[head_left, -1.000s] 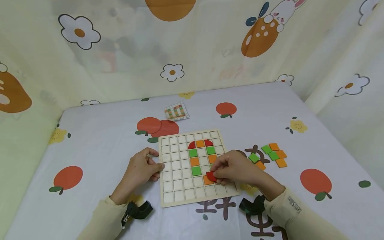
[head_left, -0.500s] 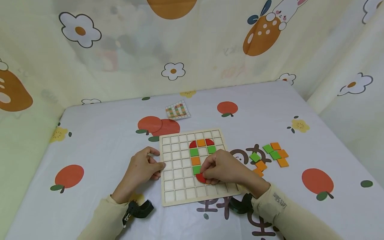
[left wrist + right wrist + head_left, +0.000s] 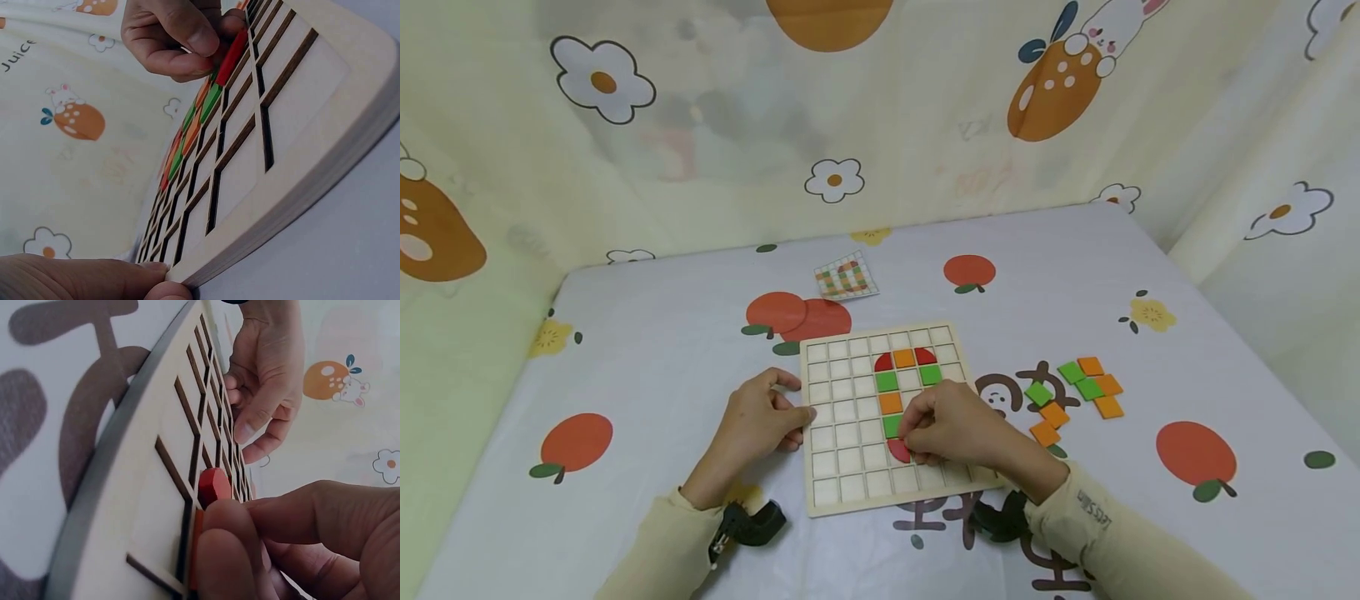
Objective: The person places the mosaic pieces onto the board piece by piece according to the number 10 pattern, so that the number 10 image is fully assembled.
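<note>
A wooden grid board (image 3: pixel 846 460) lies on the table with red, orange and green tiles in some of its cells. At its left edge, my left hand (image 3: pixel 756 421) grips the rim, thumb on top. My right hand (image 3: pixel 955 423) is over the board's lower middle, pinching a red tile with a rounded edge (image 3: pixel 898 451) at a cell below a green tile (image 3: pixel 892 426). In the right wrist view this red tile (image 3: pixel 214 486) sits tilted above the grid lines. My right fingers hide several cells and the tiles there.
Loose green and orange tiles (image 3: pixel 1088 388) lie right of the board, some overlapping. A small card printed with a coloured grid pattern (image 3: pixel 846 277) lies behind the board. A patterned curtain (image 3: pixel 715 125) hangs at the table's back edge.
My right hand has carried the red tile leftward from beside the orange tile to the cell under the green one, and lowered it there. My left hand stays at the board's edge.
</note>
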Action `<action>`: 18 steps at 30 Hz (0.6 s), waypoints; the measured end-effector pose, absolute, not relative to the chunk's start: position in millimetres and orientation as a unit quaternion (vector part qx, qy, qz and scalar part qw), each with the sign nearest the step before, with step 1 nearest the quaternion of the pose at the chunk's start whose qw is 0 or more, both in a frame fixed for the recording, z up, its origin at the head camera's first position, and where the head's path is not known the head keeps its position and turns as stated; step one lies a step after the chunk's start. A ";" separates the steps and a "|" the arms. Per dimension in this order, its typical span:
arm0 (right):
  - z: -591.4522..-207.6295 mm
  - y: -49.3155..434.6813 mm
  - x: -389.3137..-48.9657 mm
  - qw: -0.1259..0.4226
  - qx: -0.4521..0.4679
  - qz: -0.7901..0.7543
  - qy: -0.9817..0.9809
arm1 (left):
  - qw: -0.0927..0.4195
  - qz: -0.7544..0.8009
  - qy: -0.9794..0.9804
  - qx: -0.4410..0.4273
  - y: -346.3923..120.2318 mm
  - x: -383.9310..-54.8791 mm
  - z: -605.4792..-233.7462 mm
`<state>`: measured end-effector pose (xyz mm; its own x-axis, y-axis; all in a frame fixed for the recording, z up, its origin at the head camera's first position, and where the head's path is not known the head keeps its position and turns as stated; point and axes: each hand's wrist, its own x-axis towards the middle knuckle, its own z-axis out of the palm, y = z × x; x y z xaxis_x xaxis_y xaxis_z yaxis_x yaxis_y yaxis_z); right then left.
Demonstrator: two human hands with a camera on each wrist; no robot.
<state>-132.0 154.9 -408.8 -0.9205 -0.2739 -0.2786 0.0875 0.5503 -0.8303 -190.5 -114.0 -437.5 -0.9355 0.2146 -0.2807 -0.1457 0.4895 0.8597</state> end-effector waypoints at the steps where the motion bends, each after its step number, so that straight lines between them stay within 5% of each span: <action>1: -409.0 154.6 -131.8 0.191 -0.054 -0.471 0.860 | 0.178 0.506 0.844 0.022 -114.3 -190.5 -437.2; 18: -413.3 153.3 -132.2 0.162 -0.104 -0.413 0.890 | 0.179 0.508 0.842 0.018 -114.6 -189.6 -437.0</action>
<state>-132.2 153.3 -413.3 -0.9258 -0.3193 -0.2022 -0.0516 0.6368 -0.7693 -189.6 -114.6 -437.0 -0.9353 0.2123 -0.2830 -0.1513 0.4831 0.8624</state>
